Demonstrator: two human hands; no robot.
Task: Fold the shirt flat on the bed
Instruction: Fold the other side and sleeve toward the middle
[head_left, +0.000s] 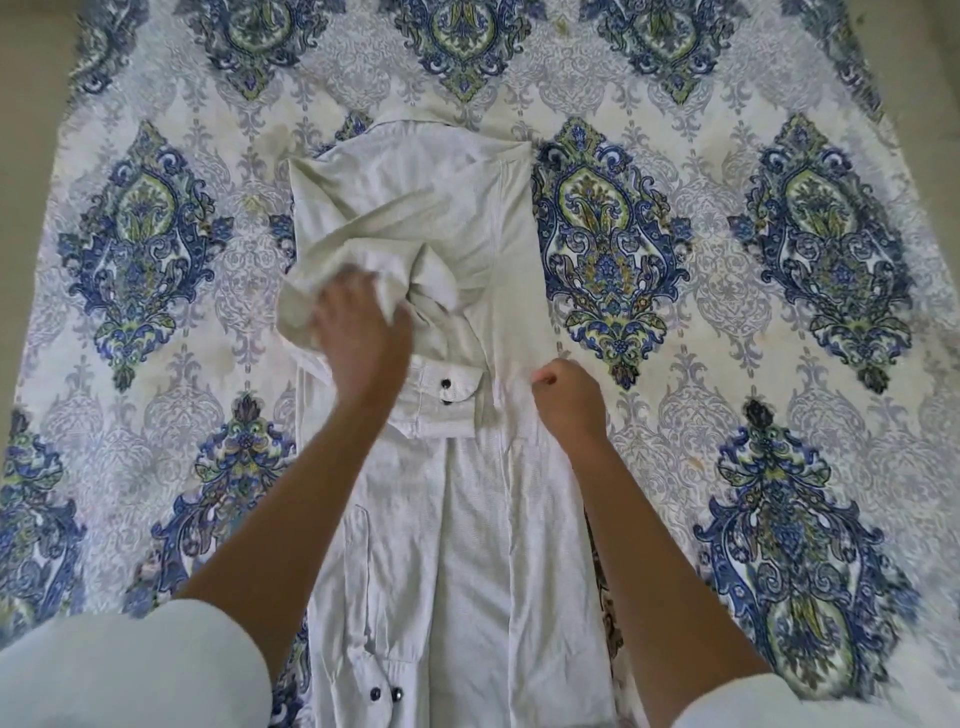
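A white long-sleeved shirt (467, 545) lies lengthwise down the middle of the bed, collar at the far end, its sides folded in towards the centre. My left hand (358, 332) grips a bunched fold of the shirt's left side and sleeve over its middle. A cuff with two dark buttons (447, 395) lies just right of that hand. My right hand (569, 395) pinches the shirt's right edge with curled fingers. A second buttoned cuff (384, 693) lies at the near left.
The patterned bedsheet (779, 312), white with blue and green medallions, covers the whole bed around the shirt. Bare floor (31, 78) shows at the far left corner. My white sleeves fill the bottom corners of the view.
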